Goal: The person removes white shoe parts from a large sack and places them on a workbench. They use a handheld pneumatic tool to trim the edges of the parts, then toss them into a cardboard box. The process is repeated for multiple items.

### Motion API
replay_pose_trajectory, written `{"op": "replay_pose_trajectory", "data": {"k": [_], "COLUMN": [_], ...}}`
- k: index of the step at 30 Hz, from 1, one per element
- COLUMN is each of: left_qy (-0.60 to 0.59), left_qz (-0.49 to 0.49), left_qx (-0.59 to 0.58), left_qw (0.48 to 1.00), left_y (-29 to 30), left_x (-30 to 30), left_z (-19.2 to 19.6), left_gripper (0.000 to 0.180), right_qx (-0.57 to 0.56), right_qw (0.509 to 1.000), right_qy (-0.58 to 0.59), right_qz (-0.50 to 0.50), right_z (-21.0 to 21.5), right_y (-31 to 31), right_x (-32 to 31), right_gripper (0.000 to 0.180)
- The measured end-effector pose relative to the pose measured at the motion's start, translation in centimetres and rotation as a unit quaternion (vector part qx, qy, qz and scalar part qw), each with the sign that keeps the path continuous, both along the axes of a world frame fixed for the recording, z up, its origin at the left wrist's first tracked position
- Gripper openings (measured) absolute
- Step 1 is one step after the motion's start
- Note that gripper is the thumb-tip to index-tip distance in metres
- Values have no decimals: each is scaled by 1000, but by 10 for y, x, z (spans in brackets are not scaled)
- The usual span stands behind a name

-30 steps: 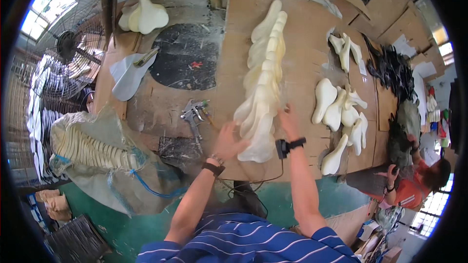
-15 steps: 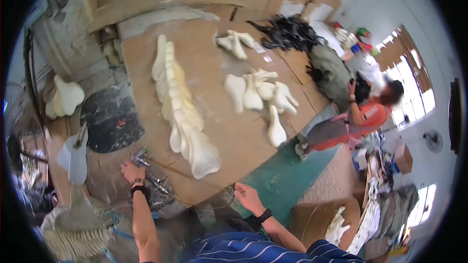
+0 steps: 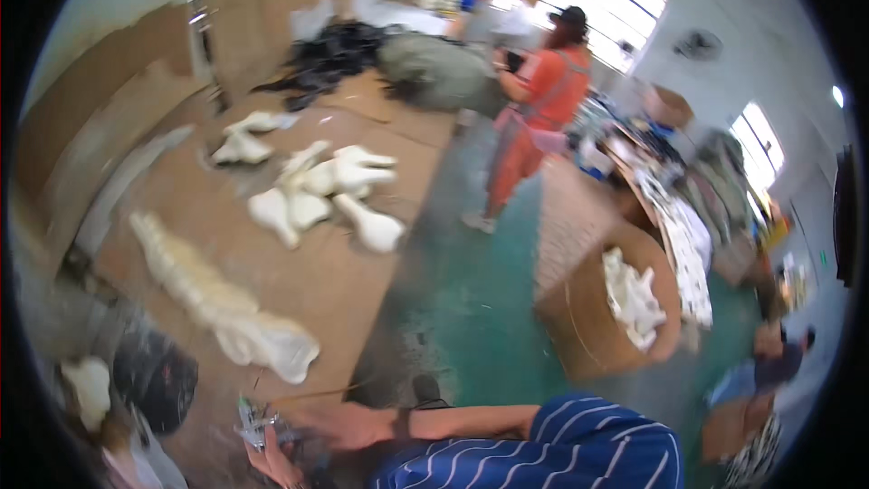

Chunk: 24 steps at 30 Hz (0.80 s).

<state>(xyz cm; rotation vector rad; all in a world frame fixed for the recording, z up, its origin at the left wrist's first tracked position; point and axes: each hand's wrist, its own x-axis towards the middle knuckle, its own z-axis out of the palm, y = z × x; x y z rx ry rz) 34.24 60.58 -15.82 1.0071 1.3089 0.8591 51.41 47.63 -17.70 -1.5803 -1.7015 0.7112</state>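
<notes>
At the table's near edge, my left hand (image 3: 274, 464) has its fingers closed against a small silvery metal tool (image 3: 258, 426) that looks like a spray gun; blur hides its details. My right hand (image 3: 337, 424) reaches across to the left, close beside the tool. Motion smears its fingers, so its grip does not show. Beyond the hands lies a long, segmented, cream-coloured piece (image 3: 213, 294) on the cardboard-covered table (image 3: 299, 294). Farther back rest several smooth, bone-shaped cream pieces (image 3: 308, 206), with a branched cream piece (image 3: 243, 143) behind them.
A round brown container (image 3: 570, 330) holding pale pieces stands on the green floor to the right. Beyond the table, a person in orange (image 3: 552, 81) stands near black material (image 3: 335, 59) and a grey-green bundle (image 3: 434, 71). A dark round patch (image 3: 156, 380) is at left.
The view has swung to the right, so the table appears farther left. My right hand has moved from the table's near edge across toward my left hand and the metal tool.
</notes>
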Motion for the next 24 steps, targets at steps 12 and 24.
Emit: {"op": "replay_pose_trajectory", "data": {"k": [12,24], "left_qy": [110,43], "left_qz": [-410,-708], "left_qx": [178,258], "left_qw": [888,656], "left_y": [-160,-296], "left_x": [192,337], "left_z": [151,167], "left_gripper": [49,32], "right_qx": [54,173], "right_qw": [937,805], "right_qy": [145,-11], "right_qz": [-312,-567], "right_z": [86,105], "right_y": [-137,-354], "right_x": [133,220], "right_gripper": [60,39]}}
